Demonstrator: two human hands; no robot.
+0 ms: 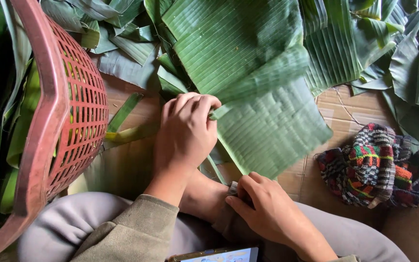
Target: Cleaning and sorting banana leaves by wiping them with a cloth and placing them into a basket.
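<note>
Banana leaf piece: broad, ribbed, green, lying flat on the cardboard-covered floor in front of the seated person, its upper part overlapped by another large banana leaf. Near edge pinched at its left corner.

Left hand: fingers curled closed over the corner of the leaf piece, thumb side pressing the edge, knuckles up.

Right hand: low beside the knee, fingers bent shut on the hem of the grey trouser leg at the ankle; a small pale object may sit under the fingertips, cannot tell what.

Leaf strip: narrow, green, loose on the floor just left of the left hand, with a yellowish strip below it.

Red plastic basket: latticed wall, tilted, at far left, long green leaves inside.

Heap of banana leaves: spread across the top and right of the view, overlapping.

Knitted cloth: multicoloured, bunched, on the floor right of the leaf piece, apart from it.

Phone: screen lit, on the lap at the bottom edge, only partly in view.
</note>
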